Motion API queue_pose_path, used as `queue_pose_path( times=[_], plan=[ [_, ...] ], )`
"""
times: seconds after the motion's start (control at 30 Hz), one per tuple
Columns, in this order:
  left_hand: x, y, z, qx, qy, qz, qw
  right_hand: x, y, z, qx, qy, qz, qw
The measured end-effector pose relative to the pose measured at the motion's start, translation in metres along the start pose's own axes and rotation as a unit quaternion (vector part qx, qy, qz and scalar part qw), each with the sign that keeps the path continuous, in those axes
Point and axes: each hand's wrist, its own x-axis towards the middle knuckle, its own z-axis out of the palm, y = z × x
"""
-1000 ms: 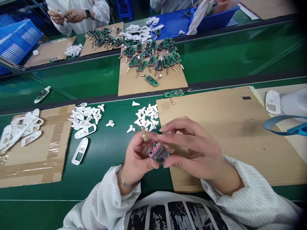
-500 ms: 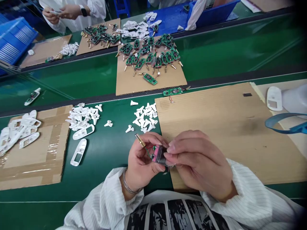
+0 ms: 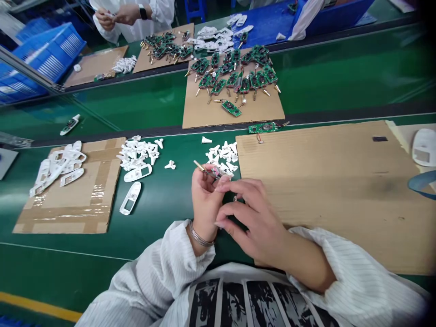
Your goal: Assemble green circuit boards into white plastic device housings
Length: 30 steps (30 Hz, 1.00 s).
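Observation:
My left hand (image 3: 204,195) is closed round a small circuit board with a brass probe tip (image 3: 207,169), held just above the green table. The brass tip points up and left. My right hand (image 3: 252,218) sits beside it, with its forefinger and thumb touching the board's near end. Its other fingers are curled. A heap of small white plastic caps (image 3: 223,154) lies just beyond my hands. The big cardboard sheet (image 3: 334,181) stretches away to the right of them.
A cardboard sheet with several green circuit boards (image 3: 235,77) rides on the conveyor belt (image 3: 323,77). White shells (image 3: 131,203) and caps lie at left, beside a taped cardboard sheet (image 3: 68,200). One loose board (image 3: 265,127) lies at the belt's edge. Another person's hands (image 3: 119,16) work at far left.
My hands have moved away from me and lower, toward the white caps. The board has turned edge-on, its pink face and screen no longer showing. The view has shifted leftward.

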Motion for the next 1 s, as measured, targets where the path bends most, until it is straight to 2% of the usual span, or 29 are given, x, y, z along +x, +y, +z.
queue_pose_path(
  times=[0.17, 0.23, 0.3, 0.37, 0.4, 0.53, 0.63, 0.73, 0.9, 0.93, 1.0],
  plan=[
    [0.002, -0.003, -0.006, -0.016, -0.041, 0.027, 0.999, 0.002, 0.001, -0.005, -0.038, 0.016, 0.028, 0.999],
    [0.011, 0.001, -0.012, -0.012, -0.016, 0.069, 0.997, 0.008, 0.002, -0.017, -0.055, 0.023, 0.028, 0.998],
    [0.022, 0.008, -0.021, -0.030, 0.043, 0.119, 0.992, 0.019, 0.007, -0.030, -0.079, 0.008, 0.027, 0.997],
    [0.033, 0.015, -0.030, -0.073, 0.082, 0.148, 0.983, 0.031, 0.016, -0.038, -0.124, -0.046, 0.031, 0.991],
    [0.037, 0.018, -0.033, -0.094, 0.083, 0.148, 0.981, 0.038, 0.022, -0.038, -0.153, -0.083, 0.031, 0.984],
    [0.041, 0.024, -0.041, -0.154, 0.025, 0.094, 0.983, 0.055, 0.044, -0.021, -0.223, -0.226, -0.023, 0.948],
    [0.038, 0.026, -0.041, -0.192, -0.035, 0.041, 0.980, 0.056, 0.050, -0.006, -0.263, -0.275, -0.045, 0.924],
    [0.035, 0.028, -0.039, -0.208, -0.101, -0.006, 0.973, 0.051, 0.053, 0.003, -0.291, -0.275, -0.063, 0.914],
    [0.032, 0.028, -0.036, -0.165, -0.175, -0.026, 0.970, 0.044, 0.056, 0.004, -0.288, -0.243, -0.114, 0.919],
    [0.031, 0.027, -0.035, -0.155, -0.185, -0.023, 0.970, 0.043, 0.055, 0.000, -0.275, -0.241, -0.114, 0.924],
    [0.030, 0.025, -0.035, -0.126, -0.211, -0.011, 0.969, 0.040, 0.052, -0.014, -0.208, -0.200, -0.080, 0.954]
  ],
)
